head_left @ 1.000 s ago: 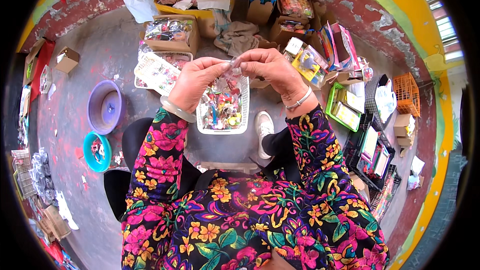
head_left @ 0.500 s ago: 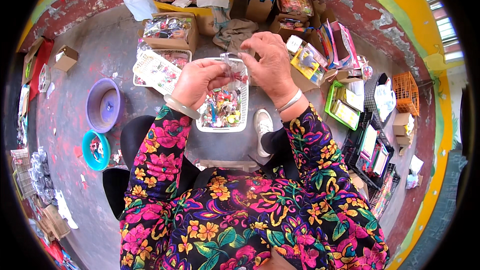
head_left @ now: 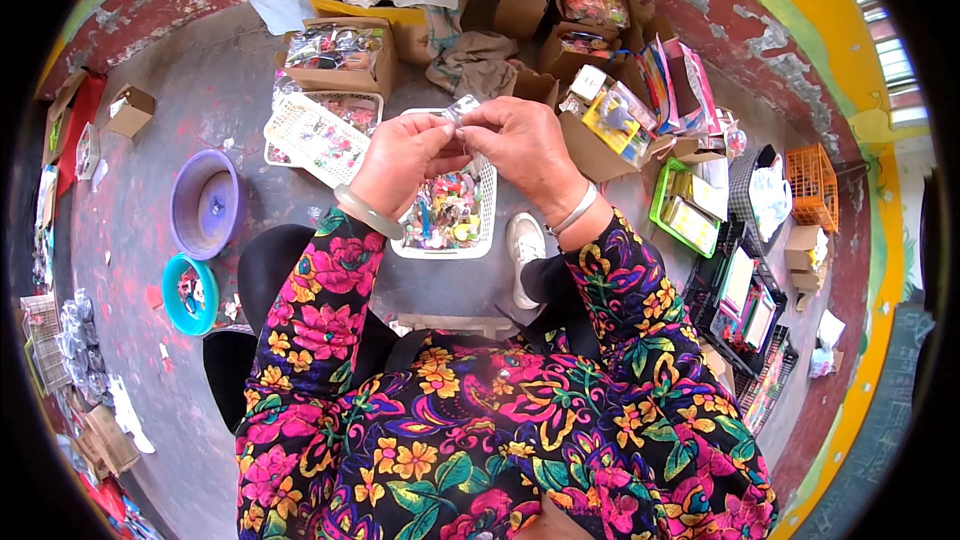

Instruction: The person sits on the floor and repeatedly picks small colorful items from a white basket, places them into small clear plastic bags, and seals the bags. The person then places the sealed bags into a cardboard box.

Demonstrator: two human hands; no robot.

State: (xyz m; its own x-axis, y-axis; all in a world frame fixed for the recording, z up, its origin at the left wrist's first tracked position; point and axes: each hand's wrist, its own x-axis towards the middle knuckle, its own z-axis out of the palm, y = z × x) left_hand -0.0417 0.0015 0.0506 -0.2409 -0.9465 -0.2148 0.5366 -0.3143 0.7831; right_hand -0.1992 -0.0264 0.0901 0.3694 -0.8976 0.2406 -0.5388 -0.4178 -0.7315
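Clear plastic bag [head_left: 463, 106]: one, held up above the far end of the white basket; what I can see of its long axis runs near to far, the free end pointing far and slightly right, the near part hidden by fingers.
Left hand [head_left: 402, 155]: thumb and fingertips pinched together on the bag.
Right hand [head_left: 527, 148]: thumb and forefinger clamped on it too, just beside the left fingers.
White basket [head_left: 445, 254]: one between the knees, filled with small multicoloured trinkets [head_left: 448, 210].
Basins: two at left, the purple basin [head_left: 182, 204] farther, the teal basin [head_left: 212, 290] nearer with small pieces inside.
Green tray [head_left: 657, 202]: one, right, holding packets [head_left: 692, 223].
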